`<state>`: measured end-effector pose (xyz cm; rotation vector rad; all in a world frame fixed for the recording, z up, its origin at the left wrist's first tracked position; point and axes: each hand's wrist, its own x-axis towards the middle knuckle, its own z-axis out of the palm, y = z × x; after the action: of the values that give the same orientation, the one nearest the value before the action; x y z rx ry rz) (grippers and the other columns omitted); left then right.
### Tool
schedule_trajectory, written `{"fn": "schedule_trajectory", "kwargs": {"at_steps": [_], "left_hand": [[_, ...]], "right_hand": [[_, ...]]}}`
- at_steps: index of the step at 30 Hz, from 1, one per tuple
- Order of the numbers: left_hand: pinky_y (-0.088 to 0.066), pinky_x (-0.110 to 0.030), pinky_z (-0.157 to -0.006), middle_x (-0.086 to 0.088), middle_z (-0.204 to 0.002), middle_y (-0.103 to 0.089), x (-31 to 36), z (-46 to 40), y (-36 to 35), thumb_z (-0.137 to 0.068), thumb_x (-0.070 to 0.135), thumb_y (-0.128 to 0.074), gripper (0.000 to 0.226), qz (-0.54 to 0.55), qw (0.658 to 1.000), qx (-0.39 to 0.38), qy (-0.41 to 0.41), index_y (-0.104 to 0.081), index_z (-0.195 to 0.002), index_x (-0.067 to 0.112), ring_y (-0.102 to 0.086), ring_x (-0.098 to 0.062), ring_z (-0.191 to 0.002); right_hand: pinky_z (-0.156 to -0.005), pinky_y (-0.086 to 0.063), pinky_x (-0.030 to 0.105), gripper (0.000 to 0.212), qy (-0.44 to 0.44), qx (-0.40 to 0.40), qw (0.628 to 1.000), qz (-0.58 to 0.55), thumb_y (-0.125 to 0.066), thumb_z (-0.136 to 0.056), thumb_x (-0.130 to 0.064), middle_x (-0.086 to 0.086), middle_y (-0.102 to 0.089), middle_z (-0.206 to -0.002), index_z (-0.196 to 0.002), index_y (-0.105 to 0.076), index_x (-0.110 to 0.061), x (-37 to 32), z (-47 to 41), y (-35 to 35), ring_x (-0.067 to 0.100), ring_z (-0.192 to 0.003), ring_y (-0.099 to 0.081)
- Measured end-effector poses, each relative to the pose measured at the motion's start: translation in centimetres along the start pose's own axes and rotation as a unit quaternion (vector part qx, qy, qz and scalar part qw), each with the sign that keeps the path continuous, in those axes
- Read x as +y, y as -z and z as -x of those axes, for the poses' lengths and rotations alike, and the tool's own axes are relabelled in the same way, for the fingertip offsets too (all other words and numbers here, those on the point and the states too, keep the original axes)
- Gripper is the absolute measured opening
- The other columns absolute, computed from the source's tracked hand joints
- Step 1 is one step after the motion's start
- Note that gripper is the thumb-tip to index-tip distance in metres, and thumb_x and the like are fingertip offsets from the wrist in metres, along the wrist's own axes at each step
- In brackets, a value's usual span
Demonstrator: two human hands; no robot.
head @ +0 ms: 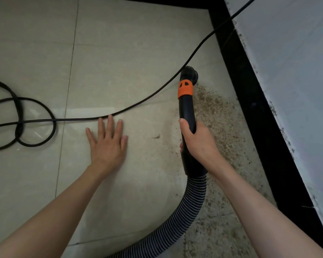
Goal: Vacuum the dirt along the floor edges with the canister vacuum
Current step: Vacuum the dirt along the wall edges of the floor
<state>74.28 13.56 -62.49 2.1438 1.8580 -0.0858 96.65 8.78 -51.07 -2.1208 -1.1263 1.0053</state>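
Observation:
My right hand (198, 144) grips the black vacuum wand (186, 108), which has an orange collar (185, 89). The wand's round nozzle (191, 74) touches the floor at the far end of a band of brown dirt (218, 123). That dirt lies along the black skirting (254, 101) on the right. A ribbed hose (183, 220) curves from the wand down to the bottom edge of the view. My left hand (107, 144) lies flat on the beige tile floor (119, 53), fingers straight and spread, left of the wand. The canister itself is out of view.
A black power cord (138, 105) runs from the upper right across the floor, passing just beyond my left fingertips, and ends in loose loops (21, 123) at the left. A pale, stained wall (296, 62) rises above the skirting. The room's corner is at the top.

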Motion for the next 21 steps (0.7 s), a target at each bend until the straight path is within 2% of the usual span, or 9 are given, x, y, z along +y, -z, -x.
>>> {"fn": "schedule_trajectory", "kwargs": {"at_steps": [2, 5, 9, 13, 17, 21], "left_hand": [[0.016, -0.056, -0.112, 0.001, -0.158, 0.019, 0.1, 0.9, -0.5, -0.098, 0.048, -0.008, 0.058, 0.003, 0.999, -0.028, 0.020, 0.008, -0.151, 0.029, 0.022, -0.024, -0.144], [0.015, -0.055, -0.112, 0.002, -0.158, 0.020, 0.2, 0.9, -0.4, -0.099, 0.048, -0.009, 0.058, 0.004, 0.999, -0.044, 0.026, 0.008, -0.151, 0.031, 0.021, -0.024, -0.144], [0.013, -0.055, -0.112, 0.002, -0.158, 0.021, 0.3, 0.6, 0.1, -0.099, 0.049, -0.009, 0.058, -0.007, 0.997, -0.070, 0.025, 0.010, -0.150, 0.032, 0.020, -0.025, -0.144], [0.009, -0.056, -0.112, 0.001, -0.158, 0.022, 0.2, 0.3, 0.9, -0.099, 0.050, -0.009, 0.058, -0.021, 0.994, -0.109, 0.022, 0.011, -0.150, 0.031, 0.020, -0.026, -0.144], [0.001, -0.055, -0.114, 0.000, -0.159, 0.017, 0.2, -0.6, 2.7, -0.100, 0.049, -0.015, 0.058, 0.015, 0.986, -0.161, 0.031, 0.004, -0.151, 0.032, 0.014, -0.026, -0.146], [-0.003, -0.051, -0.115, -0.001, -0.160, 0.007, 1.5, -0.2, 4.3, -0.101, 0.047, -0.018, 0.056, 0.063, 0.985, -0.159, 0.026, -0.004, -0.152, 0.029, 0.006, -0.025, -0.147]], "right_hand": [[-0.057, -0.056, 0.037, 0.030, 0.002, 0.006, 1.000, 0.002, -0.047, -0.097, -0.050, 0.007, -0.066, -0.073, -0.088, -0.048, -0.022, 0.0, 0.1, 0.2, 0.020, -0.058, -0.066], [-0.060, -0.057, 0.039, 0.031, 0.003, -0.002, 1.000, 0.009, -0.046, -0.097, -0.050, 0.009, -0.067, -0.077, -0.090, -0.049, -0.021, 0.0, 0.6, 0.3, 0.023, -0.062, -0.067], [-0.060, -0.055, 0.038, 0.033, 0.014, -0.048, 0.997, 0.057, -0.045, -0.098, -0.052, 0.007, -0.067, -0.078, -0.098, -0.049, -0.020, 0.1, 2.6, -0.4, 0.023, -0.065, -0.067], [-0.063, -0.058, 0.043, 0.039, 0.023, -0.075, 0.994, 0.080, -0.043, -0.097, -0.054, 0.007, -0.067, -0.078, -0.106, -0.049, -0.017, 0.4, 4.4, -0.3, 0.024, -0.067, -0.068], [-0.066, -0.058, 0.044, 0.040, 0.001, -0.050, 0.997, 0.059, -0.044, -0.098, -0.053, 0.009, -0.067, -0.084, -0.108, -0.050, -0.015, 1.0, 4.4, 1.0, 0.026, -0.070, -0.067], [-0.071, -0.057, 0.044, 0.042, -0.025, -0.014, 0.999, 0.038, -0.044, -0.097, -0.054, 0.011, -0.067, -0.091, -0.110, -0.051, -0.014, 1.6, 3.4, 2.1, 0.028, -0.077, -0.067]]}}
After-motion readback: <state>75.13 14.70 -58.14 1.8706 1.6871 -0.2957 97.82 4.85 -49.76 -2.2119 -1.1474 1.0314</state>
